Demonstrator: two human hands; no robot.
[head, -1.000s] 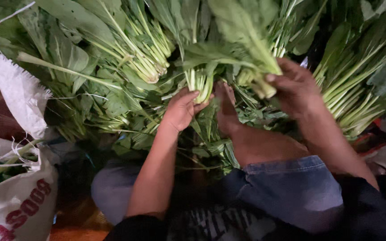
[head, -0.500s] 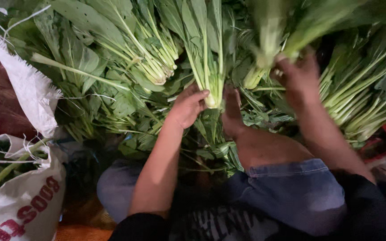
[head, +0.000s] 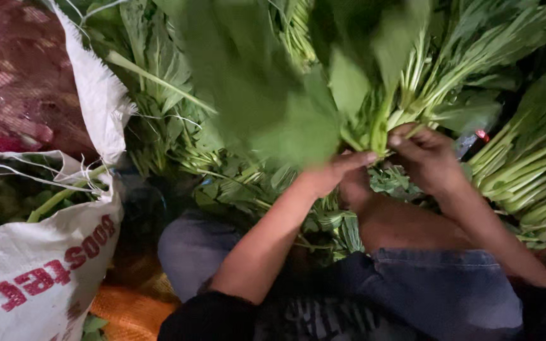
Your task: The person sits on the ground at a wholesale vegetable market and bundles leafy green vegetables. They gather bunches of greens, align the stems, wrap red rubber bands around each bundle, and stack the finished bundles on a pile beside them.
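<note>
A bunch of leafy greens [head: 298,107] is lifted close to the camera, its leaves blurred, its pale stems pointing down. My left hand [head: 333,173] is closed around the stem ends from the left. My right hand [head: 428,158] pinches the same stems from the right, fingertips at their base. Both forearms reach up from my lap, over my bare knee and blue shorts [head: 437,290].
More bundles of green-stemmed leafy vegetables [head: 526,151] lie heaped all across the top and right. A white woven sack [head: 39,271] with red print stands at lower left, a reddish mesh bag [head: 14,82] above it. An orange mesh [head: 131,309] lies below.
Both hands have come together on one bunch and raised it toward the camera, so its leaves now cover the middle of the view. The view has shifted slightly.
</note>
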